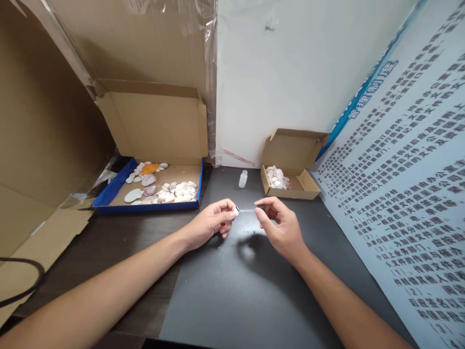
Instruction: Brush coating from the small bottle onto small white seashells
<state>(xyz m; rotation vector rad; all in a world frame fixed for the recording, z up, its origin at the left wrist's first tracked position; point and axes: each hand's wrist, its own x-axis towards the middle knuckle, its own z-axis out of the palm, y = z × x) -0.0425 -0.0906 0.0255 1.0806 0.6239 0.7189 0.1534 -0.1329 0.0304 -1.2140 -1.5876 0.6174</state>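
Observation:
My left hand [217, 217] pinches a small white cap [236, 211] with a dark band, between thumb and fingers. From this cap a thin translucent rod [247, 211] points right, level above the dark mat. The rod's far end meets the thumb and index fingertips of my right hand [278, 224]. Those fingertips are curled towards each other; whatever lies between them is too small to make out. Beyond both hands, a small clear bottle [243, 179] stands upright without a cap, its contents whitish.
Left, an open blue-edged cardboard box [147, 209] holds several shells [178, 192] and an orange piece [149, 168]. Right, a smaller open cardboard box [290, 194] contains more shells [276, 177]. Small specks lie on the dark mat [218, 295]. A printed board [407, 174] bounds the right side.

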